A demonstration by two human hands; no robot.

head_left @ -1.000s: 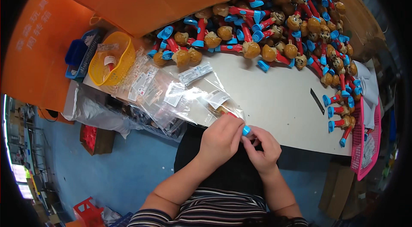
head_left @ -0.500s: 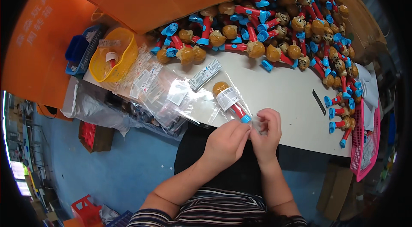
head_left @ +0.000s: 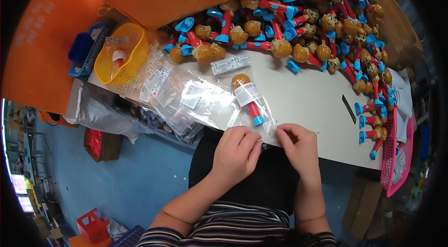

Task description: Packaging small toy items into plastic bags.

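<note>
Toy [head_left: 247, 95] inside clear bag [head_left: 261, 116], both hands [head_left: 238, 149] pinching bag's open end

- The left hand [head_left: 237, 148] sits palm down, knuckles up, with its fingers curled inward and the fingertips pinched together toward the right.
- The right hand [head_left: 298, 146] mirrors it (slightly more open), thumb and forefinger pressed together and pointing left.
- The two hands lie just beside each other, fingertips nearly meeting.
- Both bare forearms rise from the lower edge, angled inward, elbows bent.
</note>
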